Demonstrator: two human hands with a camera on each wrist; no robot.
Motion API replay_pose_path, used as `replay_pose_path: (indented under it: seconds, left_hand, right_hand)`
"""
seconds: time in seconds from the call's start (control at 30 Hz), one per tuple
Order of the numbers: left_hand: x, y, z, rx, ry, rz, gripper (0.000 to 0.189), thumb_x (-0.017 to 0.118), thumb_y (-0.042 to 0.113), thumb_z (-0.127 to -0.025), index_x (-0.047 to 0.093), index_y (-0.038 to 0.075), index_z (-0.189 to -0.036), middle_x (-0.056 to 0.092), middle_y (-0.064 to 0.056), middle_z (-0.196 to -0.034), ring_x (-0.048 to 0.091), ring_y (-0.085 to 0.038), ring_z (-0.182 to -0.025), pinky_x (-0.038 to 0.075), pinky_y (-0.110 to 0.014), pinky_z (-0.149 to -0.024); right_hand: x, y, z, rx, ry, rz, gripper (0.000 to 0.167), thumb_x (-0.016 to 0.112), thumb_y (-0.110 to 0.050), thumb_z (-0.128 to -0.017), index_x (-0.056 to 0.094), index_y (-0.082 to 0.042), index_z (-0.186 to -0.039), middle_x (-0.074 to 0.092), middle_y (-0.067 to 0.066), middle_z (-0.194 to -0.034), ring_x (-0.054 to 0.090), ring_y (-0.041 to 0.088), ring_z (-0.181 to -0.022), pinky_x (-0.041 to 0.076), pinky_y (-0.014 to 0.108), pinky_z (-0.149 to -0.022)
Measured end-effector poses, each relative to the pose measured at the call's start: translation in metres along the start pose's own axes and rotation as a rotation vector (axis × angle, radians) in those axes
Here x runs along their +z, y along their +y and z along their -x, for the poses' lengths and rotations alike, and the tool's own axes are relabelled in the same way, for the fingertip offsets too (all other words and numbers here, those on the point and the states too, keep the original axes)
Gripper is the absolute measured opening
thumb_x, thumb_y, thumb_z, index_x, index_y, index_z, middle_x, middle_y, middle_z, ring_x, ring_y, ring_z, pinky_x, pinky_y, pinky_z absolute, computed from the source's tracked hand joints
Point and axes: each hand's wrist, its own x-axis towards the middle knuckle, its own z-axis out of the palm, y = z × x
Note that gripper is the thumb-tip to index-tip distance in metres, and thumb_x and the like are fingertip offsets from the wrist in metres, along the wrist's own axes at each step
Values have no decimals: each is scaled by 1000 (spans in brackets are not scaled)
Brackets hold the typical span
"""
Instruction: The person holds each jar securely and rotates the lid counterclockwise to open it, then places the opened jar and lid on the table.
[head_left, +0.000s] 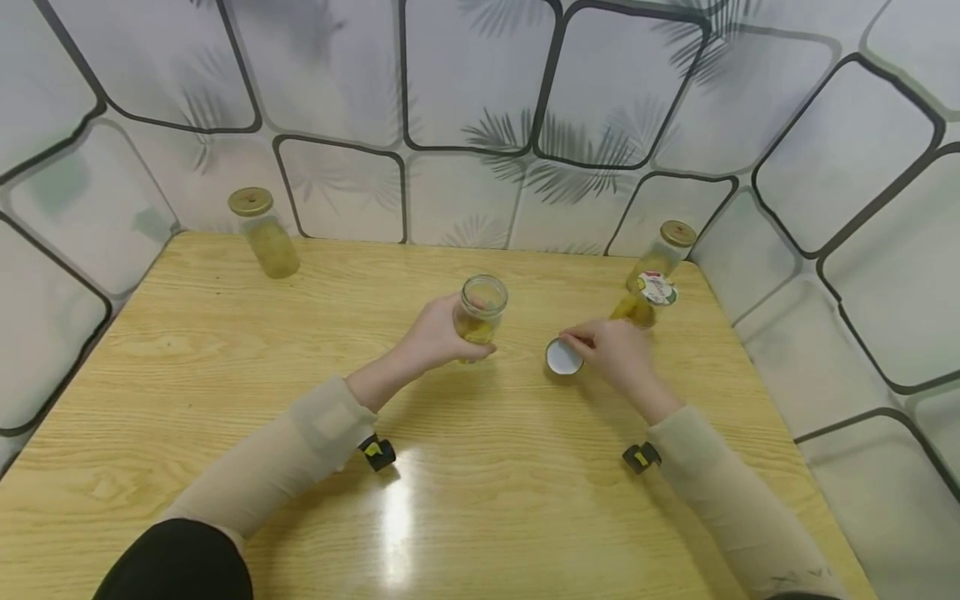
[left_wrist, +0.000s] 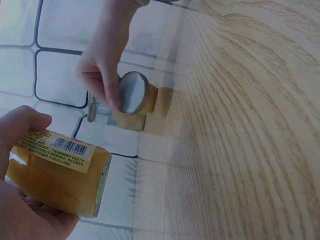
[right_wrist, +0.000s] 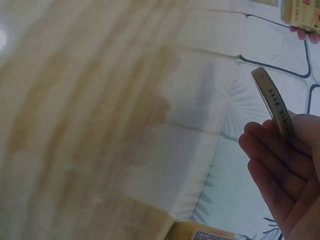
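Observation:
My left hand (head_left: 435, 337) grips a lidless glass jar (head_left: 480, 327) with yellow contents, held above the table. In the left wrist view the jar (left_wrist: 60, 175) shows a yellow label with a barcode, and the thumb and fingers wrap round it. To its right, my right hand (head_left: 621, 354) pinches a round metal lid (head_left: 564, 357) by its edge, white inside facing up toward the head camera. From the right wrist, the lid (right_wrist: 272, 102) appears edge-on, with small printing along its rim. Jar and lid are apart.
Beyond the right hand stands a jar with a printed paper-like top (head_left: 657, 288), and behind it a gold-lidded jar (head_left: 677, 234). Another gold-lidded jar (head_left: 273, 247) stands at the back left. A patterned wall (head_left: 465, 200) borders the wooden table (head_left: 247, 350) at the back and right.

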Motion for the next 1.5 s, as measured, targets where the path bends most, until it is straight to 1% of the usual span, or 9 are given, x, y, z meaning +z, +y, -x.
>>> replay_pose_path:
  seconds: [0.13, 0.37, 0.6, 0.73, 0.9, 1.1, 1.27, 1.37, 1.5]
  left_hand:
    - [0, 0, -1, -9, -2, 10, 57, 88, 7, -80, 63, 1, -132, 71, -20, -134, 68, -39, -126, 56, -51, -108]
    - [1, -1, -2, -22, 3, 6, 59, 88, 7, -80, 62, 1, -133, 71, -21, -134, 67, -39, -126, 56, -52, -109]
    - [2, 0, -3, -40, 1, 21, 62, 88, 5, -80, 62, 1, -136, 70, -21, -136, 66, -40, -129, 54, -52, -112]
    - [3, 0, -5, -40, -4, 7, 63, 88, 7, -81, 62, 2, -137, 69, -20, -138, 65, -39, -130, 53, -52, -113]
    - [5, 0, -7, -42, -13, 8, 60, 88, 7, -81, 63, 2, -136, 70, -20, -138, 65, -38, -131, 52, -51, -114]
    - [8, 0, -11, -41, -9, -1, 60, 88, 8, -81, 64, 1, -135, 70, -20, -138, 65, -38, -131, 51, -51, -116]
    - [11, -2, -16, -66, -8, 14, 60, 87, 9, -82, 63, 0, -136, 69, -20, -140, 64, -38, -133, 50, -51, -117]
    - [13, -2, -22, -75, -5, 23, 61, 87, 10, -83, 63, 1, -138, 68, -19, -141, 63, -38, -134, 51, -51, -116]
    - [14, 5, -33, -76, 9, 34, 62, 88, 12, -84, 62, 3, -140, 67, -18, -143, 63, -36, -135, 51, -50, -116]
  right_hand:
    - [8, 4, 2, 2, -49, 27, 21, 72, -28, -102, 85, -12, -107, 84, 9, -106, 80, 29, -93, 63, 47, -79]
    - [14, 9, 1, -35, -86, 90, 20, 73, -27, -101, 85, -11, -104, 84, 9, -104, 80, 28, -92, 64, 46, -79]
    - [16, 12, -3, -37, -140, 95, 17, 77, -24, -99, 84, -9, -102, 81, 8, -99, 77, 27, -90, 63, 46, -80]
    - [16, 13, -6, -32, -169, 104, 17, 78, -26, -98, 84, -10, -101, 80, 7, -99, 76, 25, -89, 62, 45, -79]
    - [18, 14, -10, -15, -194, 84, 17, 78, -26, -98, 84, -10, -100, 82, 8, -101, 76, 25, -90, 63, 46, -80]
    - [18, 12, -11, -1, -192, 57, 15, 79, -25, -97, 83, -10, -96, 82, 6, -96, 75, 23, -84, 62, 43, -77]
    - [19, 12, -11, 8, -182, 48, 14, 80, -24, -96, 83, -10, -94, 82, 6, -93, 74, 21, -81, 61, 43, -76]
    - [18, 11, -11, 11, -181, 51, 14, 81, -24, -96, 83, -10, -94, 82, 6, -93, 74, 21, -81, 61, 43, -75]
    - [18, 12, -11, 8, -180, 60, 15, 80, -25, -96, 82, -10, -93, 81, 6, -93, 73, 21, -80, 61, 42, -73]
